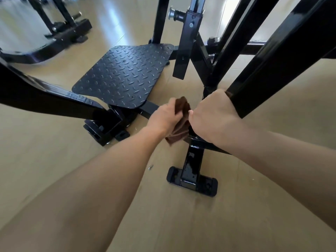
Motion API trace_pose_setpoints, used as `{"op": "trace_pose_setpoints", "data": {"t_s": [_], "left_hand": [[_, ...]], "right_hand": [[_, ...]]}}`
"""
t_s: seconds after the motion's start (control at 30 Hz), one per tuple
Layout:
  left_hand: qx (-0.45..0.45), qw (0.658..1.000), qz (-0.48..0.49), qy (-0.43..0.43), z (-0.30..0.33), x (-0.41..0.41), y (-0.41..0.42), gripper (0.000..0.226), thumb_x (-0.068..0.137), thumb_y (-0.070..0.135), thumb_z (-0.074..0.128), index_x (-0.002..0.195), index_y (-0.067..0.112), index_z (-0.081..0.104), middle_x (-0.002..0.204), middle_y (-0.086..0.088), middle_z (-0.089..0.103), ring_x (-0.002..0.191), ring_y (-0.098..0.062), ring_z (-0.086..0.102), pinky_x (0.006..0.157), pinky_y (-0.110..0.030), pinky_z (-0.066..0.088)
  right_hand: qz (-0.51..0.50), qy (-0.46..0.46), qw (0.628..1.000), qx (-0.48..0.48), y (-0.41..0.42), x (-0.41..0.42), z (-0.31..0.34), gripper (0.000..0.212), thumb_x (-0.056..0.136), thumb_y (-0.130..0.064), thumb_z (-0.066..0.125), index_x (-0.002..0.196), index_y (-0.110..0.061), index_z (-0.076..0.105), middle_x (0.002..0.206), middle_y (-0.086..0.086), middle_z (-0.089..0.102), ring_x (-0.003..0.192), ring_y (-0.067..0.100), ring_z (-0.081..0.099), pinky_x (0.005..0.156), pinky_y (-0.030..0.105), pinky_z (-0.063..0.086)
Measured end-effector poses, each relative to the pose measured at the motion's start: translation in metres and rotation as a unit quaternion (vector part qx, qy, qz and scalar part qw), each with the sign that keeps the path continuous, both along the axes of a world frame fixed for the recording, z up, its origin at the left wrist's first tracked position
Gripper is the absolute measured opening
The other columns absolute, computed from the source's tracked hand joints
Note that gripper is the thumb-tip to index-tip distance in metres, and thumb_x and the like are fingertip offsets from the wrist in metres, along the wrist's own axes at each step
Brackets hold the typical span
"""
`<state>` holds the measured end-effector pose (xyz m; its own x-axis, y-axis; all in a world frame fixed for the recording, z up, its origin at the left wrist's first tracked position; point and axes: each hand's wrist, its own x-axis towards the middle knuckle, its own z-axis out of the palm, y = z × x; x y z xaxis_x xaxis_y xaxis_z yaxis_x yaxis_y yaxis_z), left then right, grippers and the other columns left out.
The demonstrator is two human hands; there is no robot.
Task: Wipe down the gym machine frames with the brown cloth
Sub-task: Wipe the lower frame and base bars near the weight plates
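The brown cloth (pixel 181 122) hangs bunched between my two hands, low over the machine's base. My left hand (pixel 164 117) grips its left side with curled fingers. My right hand (pixel 211 115) is curled beside the thick slanted black frame bar (pixel 283 57), with a bit of brown cloth showing at its far edge against the bar. Its fingertips are hidden behind the hand. Below the cloth runs the black base bar with a floor foot (pixel 191 180).
A black diamond-plate footplate (pixel 123 75) lies ahead on the left. Upright black posts and a chrome peg (pixel 171 13) rise behind it. Another frame arm (pixel 45 97) crosses on the left, and a second machine base (pixel 69 33) stands far left. The floor is pale wood.
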<state>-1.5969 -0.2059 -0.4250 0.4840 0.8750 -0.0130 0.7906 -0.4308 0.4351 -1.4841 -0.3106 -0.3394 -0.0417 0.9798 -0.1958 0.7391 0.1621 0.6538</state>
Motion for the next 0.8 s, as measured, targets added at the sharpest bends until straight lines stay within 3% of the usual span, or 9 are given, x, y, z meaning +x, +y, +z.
{"op": "trace_pose_setpoints", "data": {"t_s": [0.1,0.23,0.4,0.53,0.73,0.8], "left_hand": [[0.018,0.999,0.011,0.027,-0.005,-0.021,0.012,0.038,0.103,0.033,0.051,0.138,0.018,0.046,0.123,-0.012,0.063,0.109,-0.034,0.063,0.092,-0.047,0.051],[0.046,0.998,0.044,-0.018,-0.018,-0.026,0.014,0.044,0.104,0.031,0.052,0.145,0.018,0.042,0.127,-0.012,0.06,0.111,-0.033,0.061,0.094,-0.046,0.051],[0.058,0.993,-0.077,-0.073,-0.032,-0.017,-0.002,0.049,0.097,0.019,0.059,0.143,0.022,0.043,0.127,-0.008,0.059,0.101,-0.027,0.06,0.085,-0.042,0.052],[0.073,0.99,-0.112,-0.047,-0.033,-0.032,0.024,0.046,0.1,0.025,0.057,0.144,0.02,0.042,0.123,-0.008,0.06,0.097,-0.028,0.061,0.082,-0.043,0.052],[0.084,0.995,0.047,-0.002,-0.029,-0.056,0.085,0.042,0.104,0.024,0.053,0.144,0.017,0.044,0.125,-0.016,0.056,0.111,-0.036,0.057,0.092,-0.05,0.048],[0.079,0.994,0.069,-0.027,-0.027,-0.052,0.08,0.045,0.101,0.021,0.057,0.144,0.015,0.046,0.125,-0.016,0.055,0.112,-0.036,0.056,0.095,-0.048,0.047]], "right_hand": [[0.011,-0.016,1.0,-0.015,0.003,-0.001,-0.013,0.017,0.101,-0.018,0.048,0.111,-0.013,0.061,0.089,0.013,0.064,0.08,0.034,0.06,0.078,0.043,0.048],[0.019,-0.045,0.998,-0.03,0.003,-0.005,-0.027,0.018,0.102,-0.02,0.049,0.109,-0.007,0.059,0.087,0.023,0.06,0.084,0.039,0.061,0.084,0.05,0.05],[0.049,-0.023,0.998,-0.012,0.008,-0.001,-0.034,0.032,0.102,-0.018,0.031,0.097,-0.005,0.06,0.071,0.021,0.053,0.073,0.037,0.06,0.075,0.045,0.051],[0.08,-0.016,0.997,-0.006,0.006,0.005,-0.04,0.039,0.107,-0.017,0.027,0.077,-0.002,0.046,0.069,0.015,0.054,0.069,0.032,0.058,0.075,0.042,0.053],[0.075,0.004,0.997,0.003,0.012,0.005,-0.044,0.041,0.11,-0.016,0.029,0.076,-0.001,0.046,0.078,0.014,0.063,0.072,0.032,0.061,0.077,0.041,0.054],[0.077,0.002,0.997,0.008,0.012,0.006,-0.045,0.04,0.11,-0.016,0.029,0.076,-0.001,0.045,0.077,0.015,0.062,0.072,0.033,0.061,0.078,0.042,0.055]]}}
